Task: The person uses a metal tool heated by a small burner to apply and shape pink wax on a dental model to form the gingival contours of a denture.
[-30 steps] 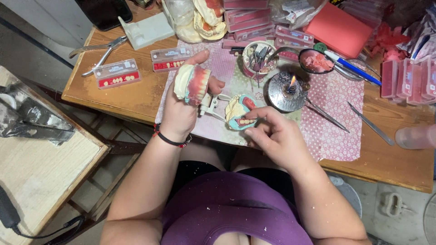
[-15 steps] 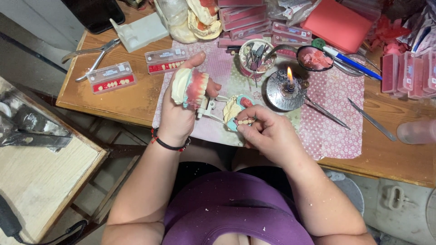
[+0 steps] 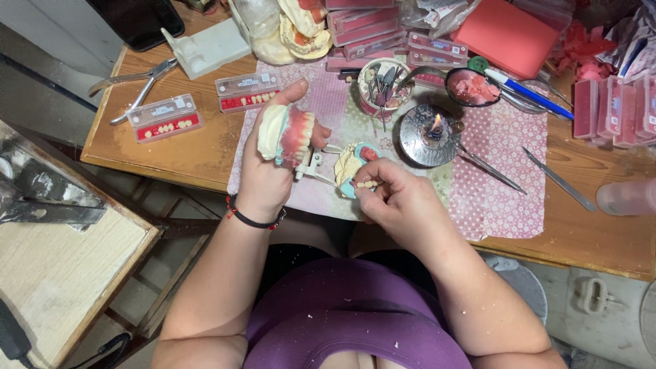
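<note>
My left hand (image 3: 268, 171) grips the upper half of a hinged dental model (image 3: 288, 134), a cream plaster cast with pink gums and a row of teeth, tilted up and open. A metal hinge (image 3: 316, 164) joins it to the lower cast (image 3: 352, 167), which lies on the patterned cloth (image 3: 492, 184). My right hand (image 3: 400, 201) rests against the lower cast with its fingertips pinched on the small teeth at its front edge.
A lit burner (image 3: 432, 131) in a metal dish stands just right of my hands. A cup of tools (image 3: 383, 85), a bowl of pink wax (image 3: 473, 87), two tooth strips (image 3: 167, 117), pliers (image 3: 140, 83), metal instruments (image 3: 560, 179) and pink boxes (image 3: 608, 109) crowd the wooden table (image 3: 184, 154).
The view has shifted slightly. My hands and the model have stayed in nearly the same pose, with the right fingers still working at the lower cast.
</note>
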